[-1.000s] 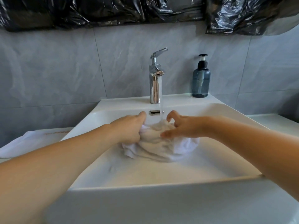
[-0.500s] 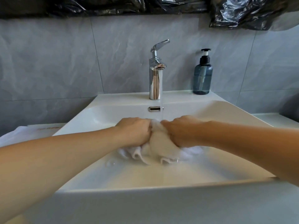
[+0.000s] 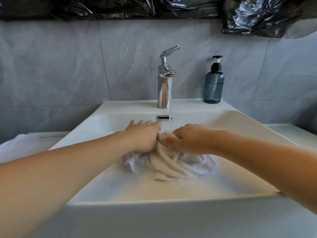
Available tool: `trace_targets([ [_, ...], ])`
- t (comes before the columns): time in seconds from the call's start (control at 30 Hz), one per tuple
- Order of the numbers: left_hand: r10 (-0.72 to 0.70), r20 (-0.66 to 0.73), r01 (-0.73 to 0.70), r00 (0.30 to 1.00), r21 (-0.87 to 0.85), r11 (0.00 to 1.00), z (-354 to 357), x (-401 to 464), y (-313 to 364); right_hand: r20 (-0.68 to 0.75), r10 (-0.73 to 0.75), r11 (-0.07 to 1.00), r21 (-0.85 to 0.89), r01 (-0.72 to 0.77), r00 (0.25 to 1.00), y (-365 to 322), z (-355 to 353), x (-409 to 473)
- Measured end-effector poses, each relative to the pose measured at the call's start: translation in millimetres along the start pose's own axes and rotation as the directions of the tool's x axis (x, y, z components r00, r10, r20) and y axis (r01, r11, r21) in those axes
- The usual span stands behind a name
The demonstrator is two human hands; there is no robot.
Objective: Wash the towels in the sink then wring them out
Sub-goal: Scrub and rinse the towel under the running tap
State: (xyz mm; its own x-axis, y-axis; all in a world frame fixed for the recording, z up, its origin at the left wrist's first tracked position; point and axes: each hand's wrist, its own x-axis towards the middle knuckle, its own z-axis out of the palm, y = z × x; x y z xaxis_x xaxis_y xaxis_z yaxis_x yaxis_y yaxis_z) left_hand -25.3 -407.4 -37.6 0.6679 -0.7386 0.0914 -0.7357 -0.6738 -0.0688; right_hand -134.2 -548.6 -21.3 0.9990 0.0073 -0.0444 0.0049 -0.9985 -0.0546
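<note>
A wet white towel (image 3: 169, 163) lies bunched in the white sink (image 3: 240, 121), under the water running from the chrome tap (image 3: 164, 86). My left hand (image 3: 143, 134) grips the towel's upper left part, fingers curled round the cloth. My right hand (image 3: 190, 137) grips the bunch from the right, thumb pinching the top fold. The two hands almost touch, just below the stream. The towel's lower folds spread on the basin floor beneath them.
A blue soap dispenser (image 3: 213, 83) stands on the sink's back ledge at the right. Another white towel (image 3: 22, 146) lies on the counter left of the sink. Black plastic sheeting (image 3: 257, 14) hangs above the grey tiled wall.
My right hand, open a second ago, has closed on the towel. Both hands have gathered the cloth into a tighter bunch under the stream and shifted a little.
</note>
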Motion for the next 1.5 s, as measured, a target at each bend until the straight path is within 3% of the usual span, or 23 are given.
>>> trace_targets([
  [0.07,0.054,-0.030,-0.059,0.998,-0.208,0.976,-9,-2,8,0.014,-0.046,0.998,0.045,0.045,0.999,8,-3,3],
  [0.1,0.058,0.001,-0.055,0.998,-0.295,0.954,-13,-3,10,0.052,-0.079,0.996,-0.042,0.081,0.996,10,-4,3],
  [0.2,0.039,0.119,-0.003,0.992,-0.285,0.959,-19,-1,8,0.033,-0.060,0.971,-0.230,0.066,0.998,19,3,10],
  [0.27,-0.001,0.193,0.054,0.981,-0.272,0.961,-19,-2,13,0.000,0.084,0.979,-0.184,-0.083,0.996,18,1,14],
  [0.43,0.067,0.340,-0.018,0.938,-0.146,0.989,-24,-9,22,0.049,0.118,0.972,-0.210,-0.106,0.992,17,3,14],
  [0.53,0.014,0.234,-0.060,0.972,0.190,0.980,-18,-11,12,0.222,0.113,0.994,-0.028,-0.109,0.969,10,0,-2],
  [0.57,0.000,0.178,-0.046,0.984,0.254,0.966,-14,-10,10,0.258,0.091,0.996,-0.028,-0.087,0.962,8,1,-4],
  [0.63,0.023,0.095,-0.050,0.995,0.296,0.954,-11,-9,14,0.195,0.070,0.992,-0.121,-0.047,0.978,8,2,3],
  [0.77,0.140,0.098,-0.138,0.985,-0.026,0.990,-10,-13,18,0.064,0.114,0.957,-0.274,-0.092,0.991,9,-3,12],
  [0.83,0.101,0.076,-0.104,0.992,0.037,0.994,-12,-13,11,0.014,0.018,0.961,-0.276,-0.014,1.000,6,3,12],
  [0.9,0.029,0.070,-0.043,0.997,0.202,0.978,-13,-12,7,-0.022,-0.062,0.985,-0.160,0.058,0.998,-2,7,10],
  [0.97,0.035,0.094,-0.051,0.995,0.181,0.982,-11,-8,12,-0.024,-0.016,0.994,-0.108,0.014,1.000,0,4,10],
  [1.1,0.169,0.191,-0.110,0.967,-0.286,0.952,-6,-10,15,0.013,0.040,0.963,-0.266,-0.035,0.999,7,-2,14],
  [1.13,0.160,0.196,-0.098,0.967,-0.290,0.952,-7,-11,10,0.007,-0.008,0.963,-0.268,0.009,1.000,5,0,13],
  [1.23,0.037,0.129,-0.049,0.991,0.087,0.995,-9,-7,-2,-0.010,-0.086,0.977,-0.197,0.083,0.996,-4,6,8],
  [1.3,0.031,0.116,-0.050,0.993,0.158,0.986,-8,-3,4,-0.041,-0.002,0.980,-0.201,-0.006,0.999,1,3,10],
  [1.4,0.110,0.204,-0.073,0.973,-0.179,0.981,-11,0,10,-0.087,0.112,0.944,-0.300,-0.133,0.990,9,-1,15],
  [1.5,0.128,0.217,-0.030,0.968,-0.405,0.914,-22,-1,9,-0.144,0.081,0.932,-0.339,-0.126,0.986,8,0,13],
])
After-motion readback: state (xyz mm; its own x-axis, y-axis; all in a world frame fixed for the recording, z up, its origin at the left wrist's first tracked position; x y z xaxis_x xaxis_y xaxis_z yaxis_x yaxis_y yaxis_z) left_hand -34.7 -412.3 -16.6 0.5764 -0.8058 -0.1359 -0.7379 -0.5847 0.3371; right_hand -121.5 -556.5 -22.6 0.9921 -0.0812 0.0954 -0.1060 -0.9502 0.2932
